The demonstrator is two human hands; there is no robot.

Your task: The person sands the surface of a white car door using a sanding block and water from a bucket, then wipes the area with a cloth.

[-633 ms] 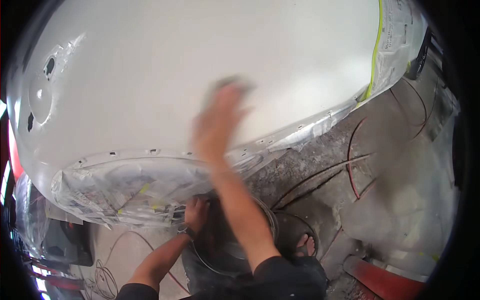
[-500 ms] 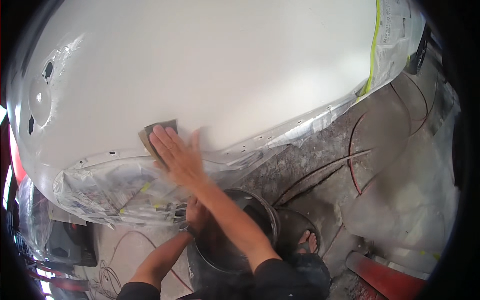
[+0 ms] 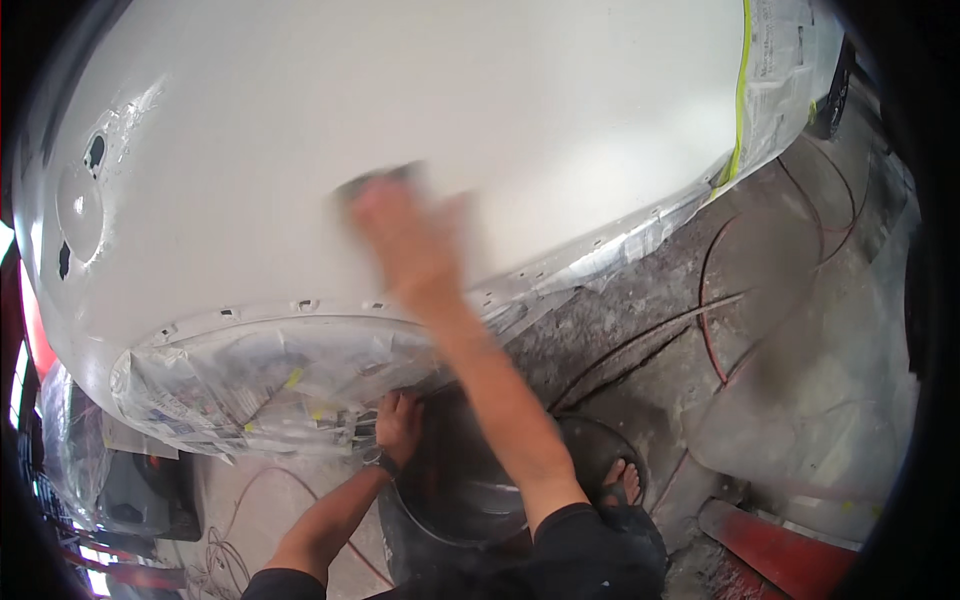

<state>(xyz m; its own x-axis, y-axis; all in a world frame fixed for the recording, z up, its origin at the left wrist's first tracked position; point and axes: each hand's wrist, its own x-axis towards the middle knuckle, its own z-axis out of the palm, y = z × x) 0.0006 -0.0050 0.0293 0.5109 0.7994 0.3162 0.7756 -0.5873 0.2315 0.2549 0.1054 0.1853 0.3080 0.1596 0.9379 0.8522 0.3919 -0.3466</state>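
A broad white car body panel (image 3: 560,110) spreads in front of me, its surface smooth and matte. My right hand (image 3: 405,235), blurred by motion, presses a dark sheet of sandpaper (image 3: 408,172) against the panel, above the masked wheel arch. The sheet's edges show past the fingertips; its underside is hidden. Down by the lower edge of the arch masking (image 3: 270,375), my left hand (image 3: 398,425) has its fingers curled, next to a dark round tub (image 3: 465,480). What those fingers hold, if anything, cannot be made out.
Newspaper edged with yellow-green tape (image 3: 742,110) covers the panel's right end. Reddish hoses (image 3: 705,300) snake over the stained floor at right. A red piece (image 3: 780,550) lies at lower right, near my bare toes (image 3: 622,480). Clear plastic sheeting (image 3: 75,440) hangs at left.
My right hand and the sandpaper have slid up and to the right over the panel, away from the arch edge. The left hand stays in about the same place.
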